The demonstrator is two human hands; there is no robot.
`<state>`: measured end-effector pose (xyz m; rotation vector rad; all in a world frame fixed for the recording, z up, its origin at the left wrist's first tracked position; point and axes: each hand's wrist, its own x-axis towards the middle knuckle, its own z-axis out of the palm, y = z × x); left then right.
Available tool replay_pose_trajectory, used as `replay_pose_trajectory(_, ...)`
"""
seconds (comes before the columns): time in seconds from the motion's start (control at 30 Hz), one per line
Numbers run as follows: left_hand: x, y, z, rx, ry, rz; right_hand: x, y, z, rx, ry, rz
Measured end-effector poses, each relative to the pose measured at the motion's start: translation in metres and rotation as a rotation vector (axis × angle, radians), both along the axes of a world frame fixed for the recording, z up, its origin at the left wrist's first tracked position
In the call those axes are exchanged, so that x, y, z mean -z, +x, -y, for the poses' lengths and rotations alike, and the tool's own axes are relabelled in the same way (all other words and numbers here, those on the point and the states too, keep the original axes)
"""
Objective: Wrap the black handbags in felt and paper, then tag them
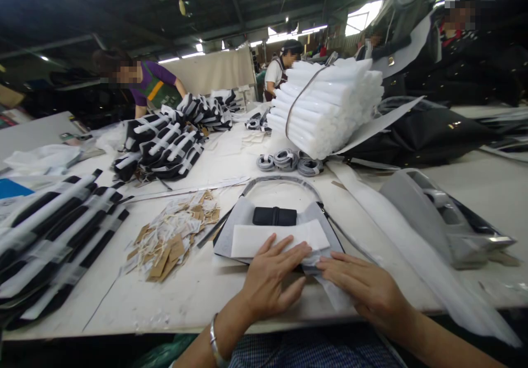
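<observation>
Our left hand lay flat, fingers extended, on white foam; beside it sat tags, with rolls beyond. Our right hand's fingers, outstretched, pressed thin wrapping.

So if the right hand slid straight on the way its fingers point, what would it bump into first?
Most likely the left hand: the right hand's fingers point at its fingertips, just across a small gap, though their exact heights are hard to judge.
</observation>
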<state>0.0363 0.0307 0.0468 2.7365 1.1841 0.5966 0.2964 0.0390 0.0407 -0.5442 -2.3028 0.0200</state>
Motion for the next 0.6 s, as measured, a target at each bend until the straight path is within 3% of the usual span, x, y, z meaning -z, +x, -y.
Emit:
replay_pose_trajectory(0.13, 0.017, 0.009, -0.004, -0.09, 0.16, 0.102, 0.007, 0.0, 0.008, 0.025, -0.014, 0.037)
replay_pose_trajectory(0.3, 0.037, 0.013, -0.009, -0.097, 0.334, 0.169, 0.017, -0.004, 0.045, 0.025, -0.045, 0.103)
replay_pose_trajectory(0.47, 0.041, 0.013, -0.011, -0.09, 0.375, 0.156, 0.019, -0.012, 0.074, -0.002, -0.068, 0.132)
replay_pose_trajectory(0.6, 0.04, 0.013, -0.011, -0.076, 0.382, 0.144, 0.005, -0.014, 0.07, 0.015, -0.061, 0.086)
